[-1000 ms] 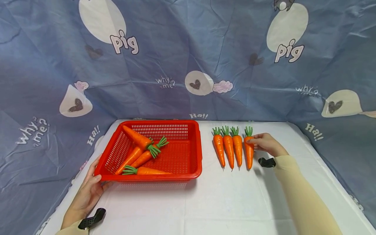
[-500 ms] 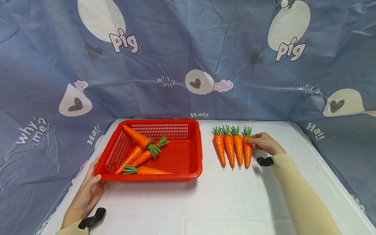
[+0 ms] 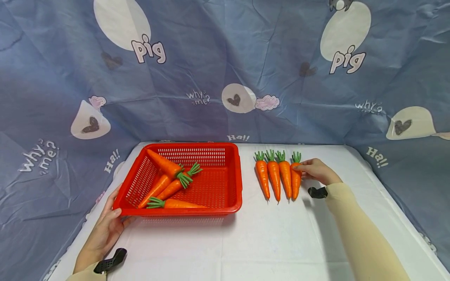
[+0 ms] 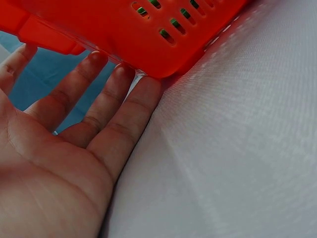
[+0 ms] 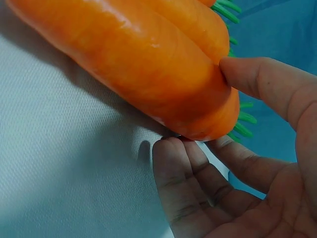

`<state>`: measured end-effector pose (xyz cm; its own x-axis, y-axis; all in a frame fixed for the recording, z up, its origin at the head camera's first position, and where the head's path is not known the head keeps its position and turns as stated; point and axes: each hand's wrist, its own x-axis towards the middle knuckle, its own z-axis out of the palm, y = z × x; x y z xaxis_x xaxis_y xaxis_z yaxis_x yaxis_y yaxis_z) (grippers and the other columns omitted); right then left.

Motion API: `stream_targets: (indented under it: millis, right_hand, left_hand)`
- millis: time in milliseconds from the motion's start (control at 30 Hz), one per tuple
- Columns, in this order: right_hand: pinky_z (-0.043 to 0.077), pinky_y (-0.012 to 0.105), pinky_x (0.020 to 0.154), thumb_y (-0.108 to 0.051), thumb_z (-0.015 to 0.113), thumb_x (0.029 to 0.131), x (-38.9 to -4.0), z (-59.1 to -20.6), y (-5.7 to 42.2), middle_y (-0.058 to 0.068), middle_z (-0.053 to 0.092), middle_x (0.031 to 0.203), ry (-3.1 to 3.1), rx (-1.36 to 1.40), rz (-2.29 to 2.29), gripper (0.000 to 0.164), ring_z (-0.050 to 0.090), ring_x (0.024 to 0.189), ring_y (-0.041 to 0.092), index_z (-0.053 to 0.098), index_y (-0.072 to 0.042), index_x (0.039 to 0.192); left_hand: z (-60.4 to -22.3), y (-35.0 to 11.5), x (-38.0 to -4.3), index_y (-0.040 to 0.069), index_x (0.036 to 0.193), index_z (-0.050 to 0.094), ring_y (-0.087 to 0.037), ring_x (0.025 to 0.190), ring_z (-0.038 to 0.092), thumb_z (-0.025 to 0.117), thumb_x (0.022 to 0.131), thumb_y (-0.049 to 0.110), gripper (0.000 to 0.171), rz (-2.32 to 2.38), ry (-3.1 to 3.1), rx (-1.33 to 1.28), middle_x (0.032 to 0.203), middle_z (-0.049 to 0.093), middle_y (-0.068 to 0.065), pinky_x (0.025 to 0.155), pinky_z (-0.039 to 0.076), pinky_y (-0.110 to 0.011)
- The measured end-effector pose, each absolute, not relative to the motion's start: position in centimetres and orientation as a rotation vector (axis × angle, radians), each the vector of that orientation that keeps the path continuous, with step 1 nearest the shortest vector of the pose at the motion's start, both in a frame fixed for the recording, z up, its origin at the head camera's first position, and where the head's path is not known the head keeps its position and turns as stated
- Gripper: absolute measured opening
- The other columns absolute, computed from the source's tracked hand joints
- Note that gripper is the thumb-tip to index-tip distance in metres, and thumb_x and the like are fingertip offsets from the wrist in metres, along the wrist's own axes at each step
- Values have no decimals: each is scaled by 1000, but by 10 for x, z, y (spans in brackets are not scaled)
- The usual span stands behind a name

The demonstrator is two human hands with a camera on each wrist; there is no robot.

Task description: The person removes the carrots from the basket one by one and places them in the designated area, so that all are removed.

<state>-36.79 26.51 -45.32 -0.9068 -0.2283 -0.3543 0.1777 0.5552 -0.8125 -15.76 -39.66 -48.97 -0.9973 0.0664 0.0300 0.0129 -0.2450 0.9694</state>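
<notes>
Orange carrots with green tops lie side by side on the right of the table; in the head view, my right hand (image 3: pixel 318 171) is at the rightmost carrot (image 3: pixel 296 181). The right wrist view shows the thumb on top of this carrot (image 5: pixel 163 84) near its leafy end, with the fingertips at its lower side. My left hand (image 3: pixel 105 232) holds the near left corner of a red perforated plastic basket (image 3: pixel 234 175), thumb at the rim. In the left wrist view, the other fingertips touch the basket (image 4: pixel 114 29) from below and outside. Several carrots (image 3: pixel 168 189) lie inside the basket.
A white cloth (image 3: pixel 267 242) covers the table. Behind it hangs a blue printed curtain (image 3: pixel 197 113). The row's other carrots (image 3: pixel 262 179) lie between the basket and my right hand, leafy ends toward the curtain.
My right hand has slid the rightmost carrot slightly left, narrowing the gap to its neighbour, whose tip has shifted a little right. Left hand and basket look unmoved.
</notes>
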Motion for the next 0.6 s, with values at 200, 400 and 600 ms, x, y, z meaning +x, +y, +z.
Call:
stream_targets:
  millis: [200, 400, 600]
  right_hand:
    - [62, 34, 98, -30, 60, 108, -369, -453, 267, 6, 71, 119, 2366, -24, -1298, 63, 66, 98, 10, 50, 20, 145]
    - [62, 25, 88, -26, 61, 107, -371, -451, 268, -5, 69, 93, 2331, -4, -1351, 61, 64, 86, 4, 47, 19, 146]
    - [60, 21, 82, -25, 63, 106, -371, -447, 270, -7, 65, 86, 2327, 4, -1363, 58, 62, 82, 4, 49, 17, 144]
  left_hand:
    - [-489, -397, -158, 37, 171, 16, -2, 131, 61, 39, 110, 15, 69, 2453, 1906, 112, 158, 40, 15, 102, 59, -28]
    - [-489, -397, -157, 38, 171, 16, -2, 130, 61, 40, 109, 15, 70, 2456, 1906, 98, 158, 40, 16, 102, 59, -27]
    - [-489, -397, -157, 38, 171, 16, -2, 130, 61, 41, 109, 15, 71, 2447, 1916, 90, 158, 40, 16, 102, 59, -27]
